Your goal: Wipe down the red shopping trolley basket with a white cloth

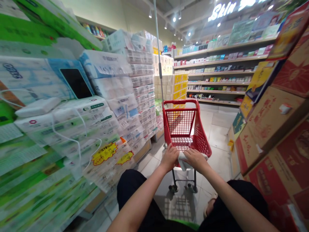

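Observation:
A small red plastic shopping cart (203, 137) stands right in front of me, with lattice sides and a thin metal pole rising from its left side. My left hand (170, 157) is closed around the near left part of its rim. Over the same near rim lies a white cloth (185, 165), partly hidden under my right hand (195, 158). The fingers of that hand are bent over the cloth and press it on the rim. No goods show inside the cart's basket.
Stacked tissue packs (120, 109) line the left side, with a phone (75, 83) and a white cable on them. Cardboard boxes (267, 119) pile up at the right. Shelves (217, 72) of small goods stand behind the cart. Tiled floor (218, 137) runs between.

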Demonstrator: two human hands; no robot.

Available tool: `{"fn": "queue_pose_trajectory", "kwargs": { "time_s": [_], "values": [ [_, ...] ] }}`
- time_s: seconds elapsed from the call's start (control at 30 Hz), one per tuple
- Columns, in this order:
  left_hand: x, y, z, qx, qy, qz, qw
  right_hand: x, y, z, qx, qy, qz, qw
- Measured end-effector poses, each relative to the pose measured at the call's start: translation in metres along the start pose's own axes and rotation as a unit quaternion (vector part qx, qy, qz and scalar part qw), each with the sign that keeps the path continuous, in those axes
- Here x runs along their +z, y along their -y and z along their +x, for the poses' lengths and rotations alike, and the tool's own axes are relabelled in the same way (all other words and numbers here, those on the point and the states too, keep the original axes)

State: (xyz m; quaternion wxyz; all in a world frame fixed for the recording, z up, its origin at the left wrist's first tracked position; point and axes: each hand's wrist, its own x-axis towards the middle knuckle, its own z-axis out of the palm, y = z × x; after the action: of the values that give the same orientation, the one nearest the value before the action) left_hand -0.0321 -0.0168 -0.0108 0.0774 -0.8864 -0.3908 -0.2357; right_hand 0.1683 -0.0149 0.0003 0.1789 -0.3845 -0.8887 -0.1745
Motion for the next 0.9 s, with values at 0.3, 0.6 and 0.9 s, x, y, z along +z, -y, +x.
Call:
{"fn": "queue_pose_trajectory", "kwargs": {
  "time_s": [0.3, 0.6, 0.9],
  "values": [
    [-0.007, 0.005, -0.002, 0.013, 0.001, -0.024, 1.000, -0.035, -0.101, -0.070, -0.020, -0.018, 0.075, 0.997],
    [0.013, -0.023, 0.006, -0.015, -0.005, -0.005, 1.000, -0.001, -0.010, -0.023, 0.025, 0.002, 0.005, 1.000],
    [-0.024, -0.018, -0.002, -0.046, -0.040, -0.218, 0.974, -0.011, 0.004, -0.037, 0.067, -0.070, 0.172, 0.980]
  ]
}}
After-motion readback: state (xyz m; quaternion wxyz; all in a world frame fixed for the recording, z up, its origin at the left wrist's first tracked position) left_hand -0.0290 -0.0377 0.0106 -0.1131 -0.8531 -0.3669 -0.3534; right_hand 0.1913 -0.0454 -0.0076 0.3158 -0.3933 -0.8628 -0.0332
